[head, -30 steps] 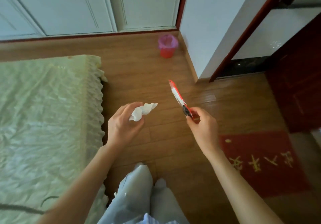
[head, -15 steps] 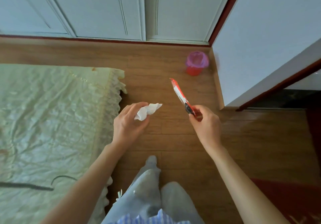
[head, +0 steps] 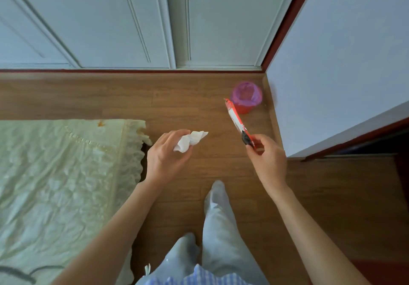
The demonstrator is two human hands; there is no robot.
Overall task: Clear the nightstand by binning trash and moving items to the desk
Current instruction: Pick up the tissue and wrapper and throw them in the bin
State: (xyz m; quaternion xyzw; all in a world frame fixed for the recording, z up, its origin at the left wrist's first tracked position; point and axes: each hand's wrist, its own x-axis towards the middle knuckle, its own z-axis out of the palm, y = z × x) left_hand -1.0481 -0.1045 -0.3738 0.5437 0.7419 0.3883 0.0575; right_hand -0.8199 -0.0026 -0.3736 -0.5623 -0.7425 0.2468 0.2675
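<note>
My left hand (head: 164, 155) grips a crumpled white tissue (head: 190, 141) above the wooden floor. My right hand (head: 269, 158) pinches the lower end of a flat red and white snack wrapper (head: 235, 117), which points up and to the left. A small red bin (head: 246, 96) with a purple liner stands on the floor in the corner by the wall, just beyond the wrapper's tip. The bin's mouth looks open. The nightstand and the desk are out of view.
A bed with a pale green frilled cover (head: 66, 174) fills the left side. White wardrobe doors (head: 132, 23) run along the far wall. A white wall corner (head: 332, 74) with a dark red door frame (head: 358, 141) stands on the right. My legs are below.
The view has turned and advanced toward the bin, which now sits closer and nearer the wrapper's tip. The red mat has left the view. Both hands keep their grips.
</note>
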